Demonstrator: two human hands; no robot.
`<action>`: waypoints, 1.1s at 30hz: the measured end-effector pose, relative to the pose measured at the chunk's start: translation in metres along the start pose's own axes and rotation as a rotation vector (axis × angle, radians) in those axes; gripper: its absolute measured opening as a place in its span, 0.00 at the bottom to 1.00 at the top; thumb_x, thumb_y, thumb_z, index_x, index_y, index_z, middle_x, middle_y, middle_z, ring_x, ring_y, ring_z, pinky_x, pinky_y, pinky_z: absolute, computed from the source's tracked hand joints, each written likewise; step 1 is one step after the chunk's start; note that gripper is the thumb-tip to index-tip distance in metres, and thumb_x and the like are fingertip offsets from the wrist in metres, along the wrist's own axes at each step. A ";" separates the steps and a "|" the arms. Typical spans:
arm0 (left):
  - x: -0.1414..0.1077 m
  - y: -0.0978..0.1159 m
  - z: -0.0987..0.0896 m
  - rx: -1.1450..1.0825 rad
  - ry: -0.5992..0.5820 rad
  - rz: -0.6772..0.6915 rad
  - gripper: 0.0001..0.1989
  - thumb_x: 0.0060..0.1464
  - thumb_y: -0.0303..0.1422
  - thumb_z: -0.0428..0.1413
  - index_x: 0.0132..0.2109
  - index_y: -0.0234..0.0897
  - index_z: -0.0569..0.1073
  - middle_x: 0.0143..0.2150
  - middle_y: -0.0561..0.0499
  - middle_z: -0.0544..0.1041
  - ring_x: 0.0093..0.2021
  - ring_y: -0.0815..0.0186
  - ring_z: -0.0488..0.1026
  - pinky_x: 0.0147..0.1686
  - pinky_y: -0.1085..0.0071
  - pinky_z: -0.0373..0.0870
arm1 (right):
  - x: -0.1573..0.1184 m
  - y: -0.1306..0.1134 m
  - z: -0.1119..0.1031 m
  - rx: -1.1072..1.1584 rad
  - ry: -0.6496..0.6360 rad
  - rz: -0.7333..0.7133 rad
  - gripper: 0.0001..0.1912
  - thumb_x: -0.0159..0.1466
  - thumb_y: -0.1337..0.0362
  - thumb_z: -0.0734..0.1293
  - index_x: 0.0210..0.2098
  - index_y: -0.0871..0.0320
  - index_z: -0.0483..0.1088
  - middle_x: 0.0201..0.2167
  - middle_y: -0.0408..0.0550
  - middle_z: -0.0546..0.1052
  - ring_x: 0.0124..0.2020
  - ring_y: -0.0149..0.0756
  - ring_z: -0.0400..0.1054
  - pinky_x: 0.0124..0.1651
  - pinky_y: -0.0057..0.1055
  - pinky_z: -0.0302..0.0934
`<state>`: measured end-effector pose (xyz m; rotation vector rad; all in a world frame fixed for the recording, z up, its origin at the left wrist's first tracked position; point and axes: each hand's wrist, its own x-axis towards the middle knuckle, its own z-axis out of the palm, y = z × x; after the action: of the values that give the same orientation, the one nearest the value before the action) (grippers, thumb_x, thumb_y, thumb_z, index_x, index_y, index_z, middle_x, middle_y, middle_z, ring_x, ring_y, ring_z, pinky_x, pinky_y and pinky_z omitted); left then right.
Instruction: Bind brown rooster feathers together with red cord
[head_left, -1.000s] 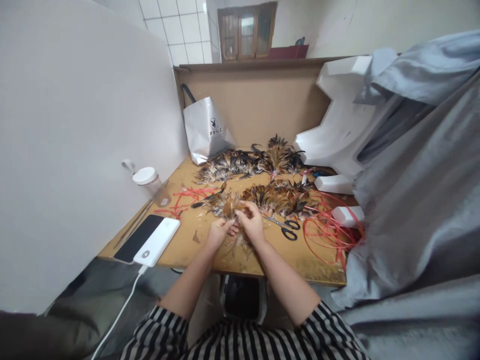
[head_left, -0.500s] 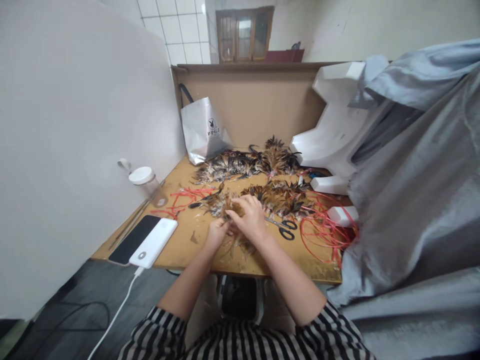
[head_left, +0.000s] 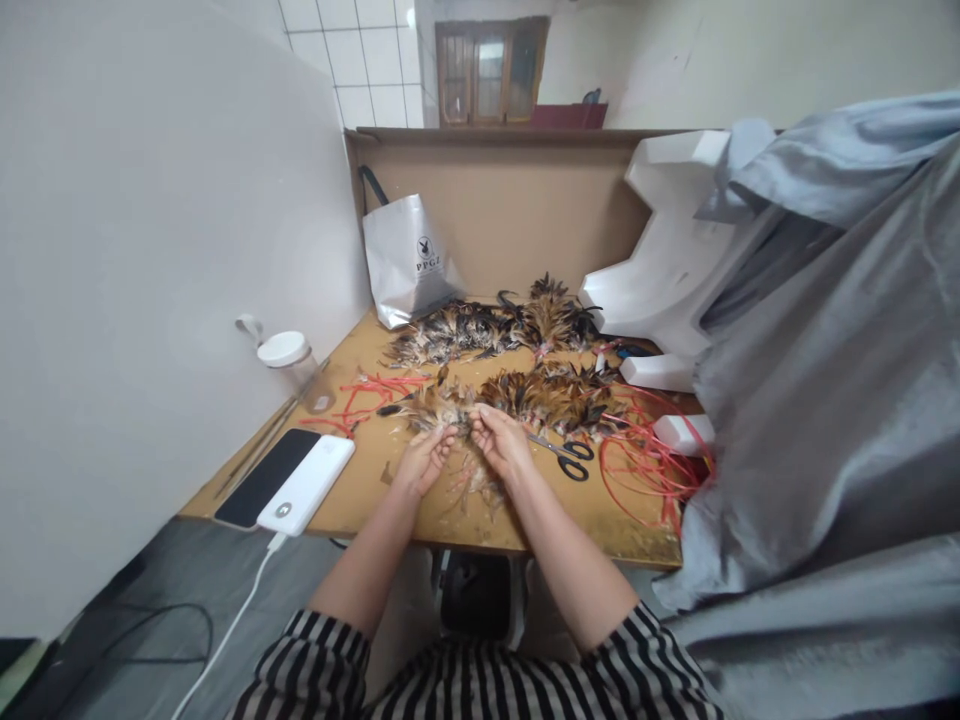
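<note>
Both hands are in front of me over the table, a small gap between them. My left hand (head_left: 427,460) is closed, thumb and fingers pinched on brownish feathers (head_left: 431,410) whose ends show past the fingertips. My right hand (head_left: 501,442) pinches at the other side of these feathers; exactly what lies in its fingertips is blurred. Loose pale feathers (head_left: 480,485) lie below the hands. Right behind my right hand is a row of brown and black feather bunches (head_left: 559,395). Scissors (head_left: 570,460) with black handles lie to its right.
A darker feather row (head_left: 472,330) lies farther back, before a silver bag (head_left: 411,265). Red strips (head_left: 360,400) lie left; a tangle of red strips (head_left: 645,470) lies right. A phone (head_left: 266,478), a white power bank (head_left: 307,485), a lidded jar (head_left: 289,360) and white foam (head_left: 675,240) flank the table.
My hands have drawn apart. The right hand no longer covers the feather clump and has turned into a pinch; the left has moved slightly left.
</note>
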<state>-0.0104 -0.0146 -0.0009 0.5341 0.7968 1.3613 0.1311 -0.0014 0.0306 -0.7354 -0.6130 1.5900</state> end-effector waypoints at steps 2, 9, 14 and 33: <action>0.000 0.000 -0.001 -0.027 -0.009 -0.015 0.06 0.44 0.26 0.59 0.34 0.31 0.74 0.31 0.48 0.77 0.25 0.76 0.71 0.23 0.83 0.66 | 0.002 0.010 0.000 0.053 0.019 0.017 0.11 0.46 0.66 0.72 0.30 0.59 0.71 0.25 0.46 0.76 0.22 0.27 0.67 0.26 0.24 0.65; 0.004 -0.007 -0.003 -0.053 -0.110 0.047 0.07 0.43 0.27 0.60 0.33 0.30 0.74 0.32 0.47 0.77 0.33 0.72 0.73 0.32 0.78 0.68 | 0.002 0.036 0.004 -0.183 0.018 -0.089 0.10 0.45 0.62 0.71 0.24 0.59 0.69 0.19 0.43 0.73 0.21 0.28 0.66 0.29 0.27 0.64; 0.005 -0.009 -0.002 -0.046 -0.106 0.072 0.07 0.42 0.27 0.61 0.32 0.30 0.74 0.31 0.48 0.76 0.32 0.71 0.72 0.33 0.77 0.67 | -0.002 0.041 0.003 -0.516 0.005 -0.257 0.08 0.48 0.60 0.68 0.24 0.60 0.71 0.23 0.45 0.74 0.26 0.31 0.67 0.35 0.29 0.62; 0.003 -0.014 -0.001 -0.006 -0.103 0.137 0.07 0.41 0.30 0.61 0.28 0.29 0.74 0.28 0.48 0.76 0.30 0.70 0.72 0.35 0.73 0.66 | -0.017 0.035 0.000 -1.082 -0.100 -0.769 0.09 0.60 0.65 0.59 0.29 0.58 0.71 0.27 0.46 0.69 0.32 0.32 0.64 0.38 0.28 0.58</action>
<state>-0.0025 -0.0142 -0.0124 0.6591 0.6823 1.4494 0.1101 -0.0236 0.0067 -1.0062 -1.6444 0.4919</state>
